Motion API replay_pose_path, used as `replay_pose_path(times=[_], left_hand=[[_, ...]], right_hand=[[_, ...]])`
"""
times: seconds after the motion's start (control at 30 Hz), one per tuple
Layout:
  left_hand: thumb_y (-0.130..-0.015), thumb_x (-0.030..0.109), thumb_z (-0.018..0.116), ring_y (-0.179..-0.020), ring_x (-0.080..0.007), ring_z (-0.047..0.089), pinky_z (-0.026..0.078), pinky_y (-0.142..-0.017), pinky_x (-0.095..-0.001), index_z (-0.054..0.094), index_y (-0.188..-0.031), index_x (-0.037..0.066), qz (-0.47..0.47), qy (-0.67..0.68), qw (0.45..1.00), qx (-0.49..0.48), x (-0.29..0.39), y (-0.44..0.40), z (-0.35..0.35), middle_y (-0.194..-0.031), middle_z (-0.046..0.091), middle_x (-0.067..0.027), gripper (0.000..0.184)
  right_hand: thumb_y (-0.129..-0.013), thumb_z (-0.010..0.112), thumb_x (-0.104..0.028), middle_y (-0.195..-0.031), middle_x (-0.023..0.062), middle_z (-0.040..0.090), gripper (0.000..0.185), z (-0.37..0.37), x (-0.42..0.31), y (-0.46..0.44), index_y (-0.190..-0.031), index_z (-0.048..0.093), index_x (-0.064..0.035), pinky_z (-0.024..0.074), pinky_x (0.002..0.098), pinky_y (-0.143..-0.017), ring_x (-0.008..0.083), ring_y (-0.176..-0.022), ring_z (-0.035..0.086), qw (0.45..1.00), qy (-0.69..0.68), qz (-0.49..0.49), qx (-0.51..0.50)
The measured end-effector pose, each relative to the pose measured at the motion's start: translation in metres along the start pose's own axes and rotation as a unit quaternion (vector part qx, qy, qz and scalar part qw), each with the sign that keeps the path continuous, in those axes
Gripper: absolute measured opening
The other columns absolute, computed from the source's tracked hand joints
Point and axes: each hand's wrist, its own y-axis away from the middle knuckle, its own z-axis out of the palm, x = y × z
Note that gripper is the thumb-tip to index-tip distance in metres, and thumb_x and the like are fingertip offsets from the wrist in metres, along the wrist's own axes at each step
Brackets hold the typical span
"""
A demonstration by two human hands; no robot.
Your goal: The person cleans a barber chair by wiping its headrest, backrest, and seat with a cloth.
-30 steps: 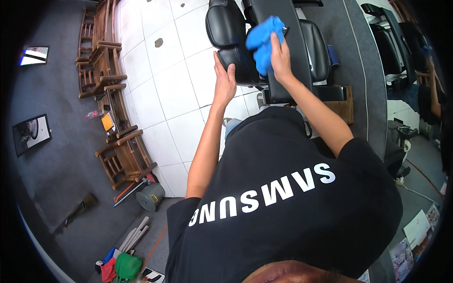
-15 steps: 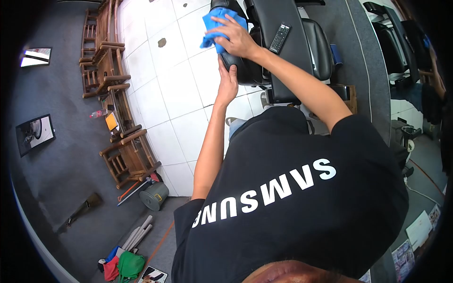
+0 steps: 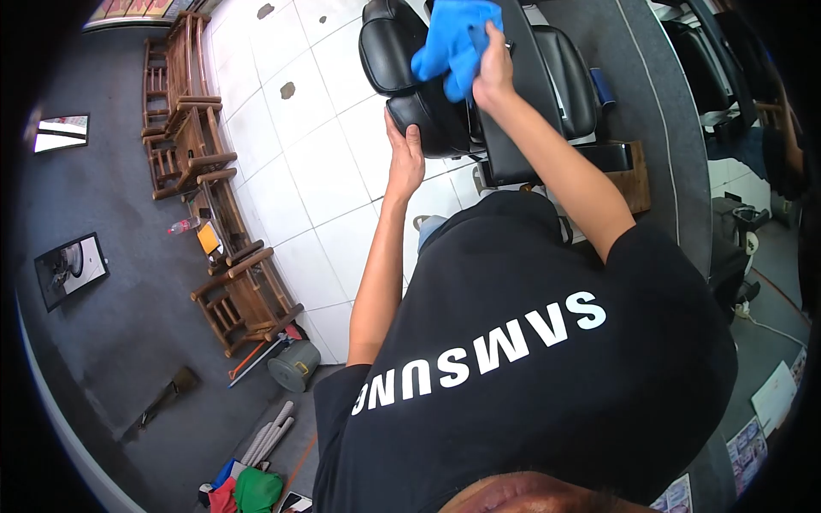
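My right hand (image 3: 494, 73) is closed on a blue cloth (image 3: 457, 43), which hangs bunched over the right edge of a black padded chair (image 3: 425, 124). My left hand (image 3: 405, 162) grips the near left edge of the chair's lower cushion, with the thumb on top and the fingers along the outer side. Above that cushion sits a second rounded black cushion (image 3: 389, 51). Beside the chair runs a long black padded surface (image 3: 520, 141). Cloth and right hand cover most of the remote control lying there.
Another black seat cushion (image 3: 564, 77) and a blue cylindrical object (image 3: 603, 87) are at the right. Bamboo chairs (image 3: 244, 303) line the wall at left, near a grey bin (image 3: 293, 365). White tiles (image 3: 321, 179) cover the floor. A mirror (image 3: 735, 162) stands far right.
My right hand has lifted the blue cloth off the upper cushion and moved right, over the remote control. My left hand stays on the chair's edge. The view has shifted slightly.
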Motion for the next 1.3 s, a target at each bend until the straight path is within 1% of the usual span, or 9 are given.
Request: replay_pose_path(times=[0.13, 0.2, 0.23, 0.33, 0.67, 0.8, 0.97, 1.27, 1.3], left_hand=[[-0.108, 0.051, 0.028, -0.151, -0.0410, 0.020, 0.022, -0.122, -0.0440, 0.002, -0.159, 0.000, -0.017, -0.009, 1.000, 0.004, 0.002, 0.002, 0.001, -0.162, 0.015, -0.0289, 0.077], [-0.108, 0.051, 0.028, -0.151, -0.0408, 0.020, 0.021, -0.122, -0.0438, 0.002, -0.159, 0.000, -0.026, -0.007, 1.000, 0.005, 0.003, 0.002, 0.001, -0.162, 0.015, -0.0289, 0.076], [-0.109, 0.051, 0.028, -0.151, -0.0406, 0.020, 0.021, -0.122, -0.0436, 0.002, -0.159, 0.000, -0.026, -0.005, 1.000, 0.006, 0.003, 0.002, 0.001, -0.162, 0.015, -0.0288, 0.076], [-0.109, 0.050, 0.028, -0.151, -0.0400, 0.020, 0.021, -0.122, -0.0431, 0.002, -0.159, 0.000, -0.020, -0.002, 1.000, 0.007, 0.001, 0.002, 0.003, -0.162, 0.015, -0.0286, 0.075], [-0.109, 0.051, 0.029, -0.150, -0.0376, 0.019, 0.019, -0.122, -0.0429, 0.001, -0.159, 0.000, -0.043, 0.013, 0.999, 0.000, -0.002, 0.002, 0.002, -0.162, 0.014, -0.0270, 0.076], [-0.107, 0.055, 0.029, -0.150, -0.0371, 0.019, 0.019, -0.123, -0.0430, -0.001, -0.159, 0.000, -0.023, 0.027, 0.999, -0.004, 0.001, 0.001, 0.002, -0.162, 0.012, -0.0267, 0.081], [-0.106, 0.057, 0.027, -0.151, -0.0377, 0.017, 0.019, -0.123, -0.0436, -0.002, -0.159, 0.000, -0.026, 0.034, 0.999, -0.016, 0.006, 0.002, 0.000, -0.162, 0.009, -0.0265, 0.084], [-0.105, 0.060, 0.025, -0.152, -0.0398, 0.015, 0.019, -0.123, -0.0436, -0.002, -0.159, -0.001, -0.028, -0.001, 1.000, -0.008, -0.002, 0.002, 0.001, -0.163, 0.009, -0.0279, 0.086], [-0.105, 0.061, 0.025, -0.152, -0.0398, 0.015, 0.019, -0.123, -0.0434, -0.001, -0.159, -0.001, -0.028, -0.007, 1.000, -0.004, -0.002, 0.002, 0.002, -0.163, 0.009, -0.0279, 0.086]], right_hand=[[-0.102, 0.055, -0.032, -0.122, 0.0219, 0.064, 0.043, 0.032, 0.040, -0.079, -0.130, 0.059, 0.0002, 0.0454, 0.0409, -0.100, 0.0337, -0.114, 0.060, 0.951, 0.149, -0.243, -0.121], [-0.104, 0.050, -0.039, -0.127, 0.0176, 0.063, 0.049, 0.043, 0.040, -0.087, -0.134, 0.057, 0.0000, 0.0432, 0.0380, -0.103, 0.0265, -0.118, 0.059, 0.921, 0.348, -0.004, -0.173], [-0.103, 0.054, -0.040, -0.121, 0.0169, 0.066, 0.052, 0.021, 0.099, -0.128, -0.135, 0.056, 0.0010, 0.0454, 0.0395, -0.101, 0.0267, -0.113, 0.062, 0.754, 0.491, -0.405, -0.160], [-0.101, 0.047, -0.049, -0.120, 0.0339, 0.063, 0.058, 0.034, 0.082, -0.062, -0.134, 0.055, -0.0018, 0.0462, 0.0512, -0.099, 0.0488, -0.115, 0.059, 0.825, 0.498, -0.239, -0.118], [-0.103, 0.044, -0.048, -0.100, 0.0313, 0.068, 0.053, -0.048, 0.068, -0.008, -0.124, 0.058, -0.0016, 0.0485, 0.0561, -0.089, 0.0519, -0.100, 0.064, 0.842, 0.507, -0.132, -0.132], [-0.103, 0.045, -0.049, -0.105, 0.0287, 0.069, 0.054, -0.067, 0.050, 0.030, -0.122, 0.060, -0.0008, 0.0484, 0.0508, -0.091, 0.0479, -0.104, 0.064, 0.840, 0.516, -0.043, -0.161], [-0.105, 0.050, -0.040, -0.107, 0.0046, 0.071, 0.042, -0.077, 0.014, 0.022, -0.121, 0.064, -0.0042, 0.0519, 0.0326, -0.093, 0.0128, -0.101, 0.066, 0.956, 0.201, 0.137, -0.161], [-0.103, 0.047, -0.051, -0.103, 0.0162, 0.069, 0.057, -0.037, 0.048, -0.066, -0.127, 0.057, -0.0012, 0.0515, 0.0353, -0.085, 0.0233, -0.096, 0.066, 0.925, 0.368, -0.049, -0.087], [-0.102, 0.044, -0.055, -0.103, 0.0260, 0.069, 0.063, -0.032, 0.059, -0.056, -0.126, 0.055, 0.0017, 0.0527, 0.0428, -0.085, 0.0367, -0.095, 0.069, 0.891, 0.438, -0.091, -0.072]])
